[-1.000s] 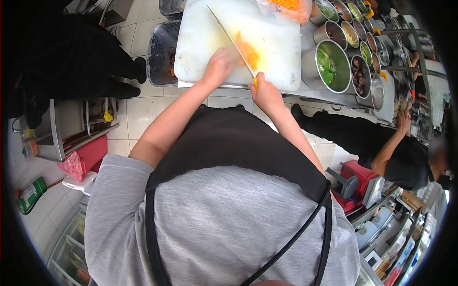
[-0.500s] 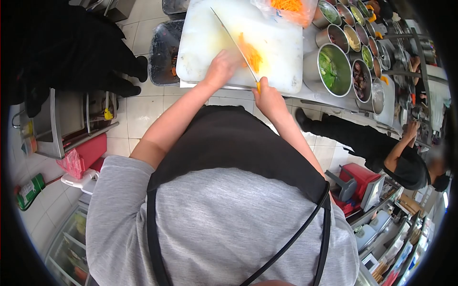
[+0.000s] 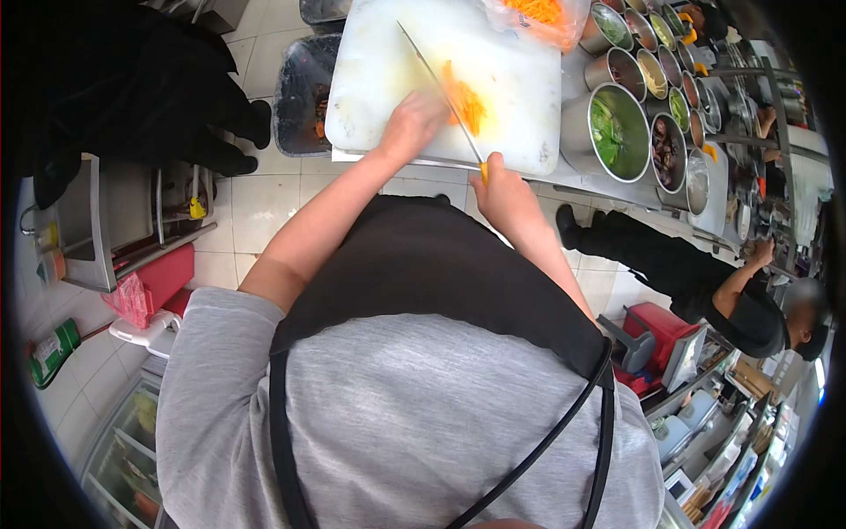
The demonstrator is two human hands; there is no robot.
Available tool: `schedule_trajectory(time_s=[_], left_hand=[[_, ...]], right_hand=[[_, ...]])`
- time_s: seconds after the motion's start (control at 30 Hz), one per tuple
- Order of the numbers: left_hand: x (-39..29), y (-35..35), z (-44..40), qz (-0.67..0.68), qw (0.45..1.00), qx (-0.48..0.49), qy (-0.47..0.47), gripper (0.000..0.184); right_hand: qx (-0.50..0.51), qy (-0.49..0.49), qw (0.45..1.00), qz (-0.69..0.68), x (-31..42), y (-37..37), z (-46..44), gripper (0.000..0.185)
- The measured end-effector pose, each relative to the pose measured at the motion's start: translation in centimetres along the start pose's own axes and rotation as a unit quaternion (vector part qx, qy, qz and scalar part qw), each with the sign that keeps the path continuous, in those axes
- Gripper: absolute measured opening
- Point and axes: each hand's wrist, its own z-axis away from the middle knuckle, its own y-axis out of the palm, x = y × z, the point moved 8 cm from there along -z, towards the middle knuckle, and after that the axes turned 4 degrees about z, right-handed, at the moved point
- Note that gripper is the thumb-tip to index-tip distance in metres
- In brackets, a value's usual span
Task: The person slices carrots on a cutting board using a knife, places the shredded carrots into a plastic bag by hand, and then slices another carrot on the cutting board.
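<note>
My right hand is closed round the yellow handle of a long knife, whose blade slants up and left across a white cutting board. Left of the blade, my left hand rests low over the board, close to the knife. Its fingertips are blurred, so whatever they press on does not show. Thin shreds of carrot lie in a small pile just right of the blade. A clear plastic bag of shredded carrot sits at the board's far right corner.
Steel pots, one holding green leaves, stand right of the board. A lined black bin is at its left. One person in dark clothes stands left; another works at the right. A red bin is behind my right side.
The knife and my right hand have shifted slightly right and down. My left hand stays beside the blade. The carrot pile looks nearly the same.
</note>
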Motion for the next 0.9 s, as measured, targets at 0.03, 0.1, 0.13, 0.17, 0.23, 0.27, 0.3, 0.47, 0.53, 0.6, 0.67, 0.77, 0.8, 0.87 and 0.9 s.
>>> schedule_trajectory(time_s=[0.03,0.1,0.13,0.17,0.23,0.27,0.3,0.47,0.53,0.6,0.67,0.77,0.8,0.87,0.9], left_hand=[[-0.1,-0.1,0.0,0.004,1.0,-0.003,0.003,0.009],[-0.4,-0.3,0.1,0.006,1.0,-0.005,0.004,0.01],[-0.1,-0.1,0.1,0.001,1.0,0.006,-0.006,0.01],[0.0,0.0,0.0,-0.003,1.0,0.016,-0.015,0.01],[0.4,0.2,-0.1,-0.001,1.0,0.017,-0.012,0.01],[0.3,0.3,0.1,0.001,1.0,0.021,-0.018,0.01],[0.2,0.2,0.1,0.0,1.0,0.022,-0.015,0.01],[0.0,0.2,0.1,0.018,1.0,0.012,-0.008,0.015],[-0.1,0.4,0.0,0.003,1.0,0.022,-0.003,0.013],[-0.3,0.5,0.0,-0.012,0.999,0.03,0.003,0.012],[-0.2,0.5,0.0,-0.009,0.999,0.033,-0.005,0.011],[0.1,0.6,0.2,-0.005,0.999,0.032,-0.005,0.01],[0.0,0.5,0.2,-0.006,0.999,0.032,-0.004,0.01],[0.4,0.5,0.3,0.021,0.998,0.035,-0.044,0.011],[0.3,0.5,0.2,0.021,0.998,0.035,-0.042,0.011]], right_hand=[[0.003,0.013,1.0,0.003,-0.1,0.1,0.2,0.03],[-0.005,0.013,1.0,0.0,-0.5,0.9,-0.3,0.03],[-0.014,0.011,1.0,-0.003,-0.8,1.4,-0.8,0.029],[-0.017,0.01,1.0,-0.003,-1.1,2.2,-1.4,0.029],[-0.038,0.011,0.999,-0.002,-1.7,2.9,-3.0,0.029],[-0.032,0.014,0.999,0.003,-1.3,2.7,-3.2,0.029],[-0.035,0.014,0.999,0.001,-1.2,2.6,-3.3,0.029],[-0.044,0.002,0.999,-0.01,-1.0,2.3,-3.5,0.029],[-0.026,0.012,0.999,-0.014,-1.0,1.8,-3.3,0.028],[-0.009,0.021,1.0,-0.019,-1.3,1.5,-3.0,0.028],[-0.017,0.002,0.999,-0.048,-1.7,0.9,-2.7,0.028],[-0.04,0.023,0.998,-0.036,-3.9,0.8,-2.2,0.031],[-0.041,0.022,0.998,-0.036,-4.5,0.4,-2.1,0.031],[-0.037,0.049,0.997,-0.035,-5.9,-0.1,-1.7,0.03],[-0.039,0.049,0.997,-0.036,-6.1,-0.2,-1.6,0.03]])
